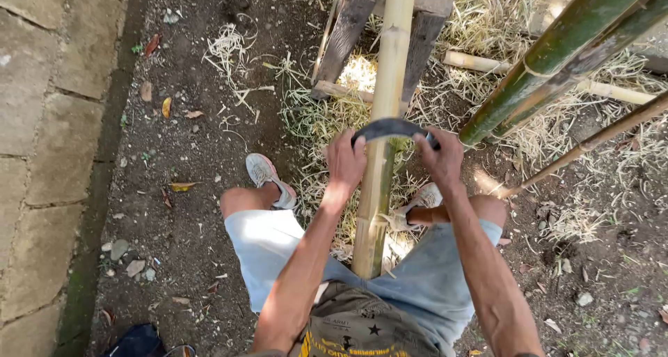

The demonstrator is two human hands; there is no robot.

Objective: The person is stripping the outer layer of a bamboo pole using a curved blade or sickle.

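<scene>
Left hand (346, 161) and right hand (441, 156) clenched on opposite ends of curved dark blade (392, 128). Between both grips, under blade: pale bamboo pole (381, 155), slanting from lap to wooden stand (348, 30) beyond. Green bamboo stalks (557, 58) right of right grip.

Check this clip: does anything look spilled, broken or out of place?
Nothing stands out. Both hands, left hand and right hand, grip a curved blade across a bamboo pole resting on a wooden stand. The pale shavings strewn on the dirt fit the scraping.
</scene>
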